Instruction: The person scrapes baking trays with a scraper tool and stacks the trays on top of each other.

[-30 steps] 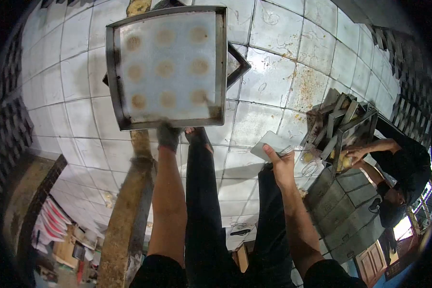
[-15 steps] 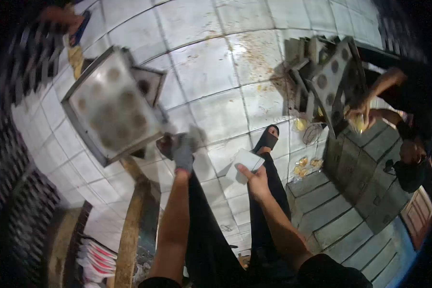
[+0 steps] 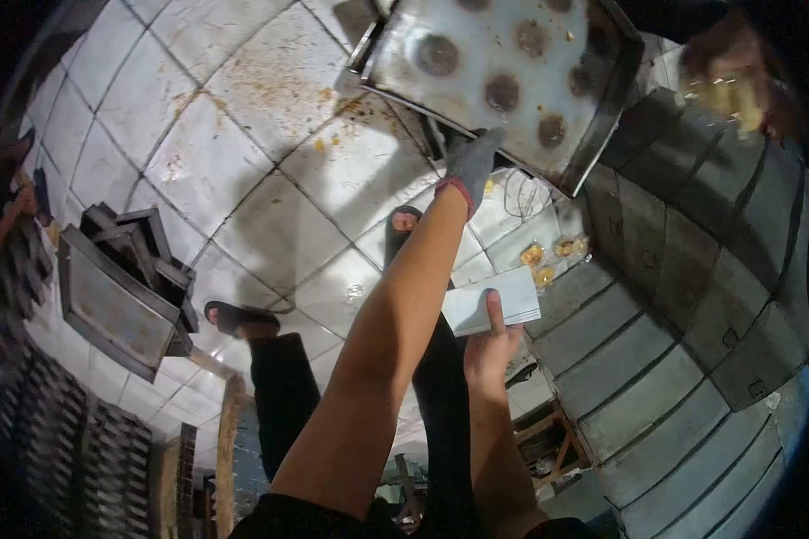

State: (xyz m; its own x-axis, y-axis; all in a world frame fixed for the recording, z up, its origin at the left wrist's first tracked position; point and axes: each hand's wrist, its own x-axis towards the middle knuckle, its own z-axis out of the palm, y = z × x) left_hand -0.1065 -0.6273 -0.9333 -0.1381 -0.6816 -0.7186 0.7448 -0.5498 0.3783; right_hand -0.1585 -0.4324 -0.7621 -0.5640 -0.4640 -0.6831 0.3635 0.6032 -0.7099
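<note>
Item, my left hand, in a grey glove with a red cuff: reached out toward the upper right of the frame, its fingertips at the near edge of a metal tray; whether they grip the rim or only touch it, and how far they are closed, I cannot tell. Item, the tray: upper centre to upper right, raised-rimmed, pale inside, marked with dark round stains, with dark metal pieces under its left side. Item, my right hand, bare: right of centre, closed on a stack of thin pale rectangles, thumb laid flat on top, fingers underneath. Item, clear bags of yellow-orange pieces: just above the stack. Item, a thin looped wire: just right of the gloved hand. Item, another person's hand: upper right, blurred, at yellow pieces in clear wrapping. Item, a second stained tray: left of the frame, tilted, against a jumble of metal frames. Item, white tiled floor: orange-brown crumbs scattered over its upper part. Item, grey blocks: ranged in rows down the right side.
</note>
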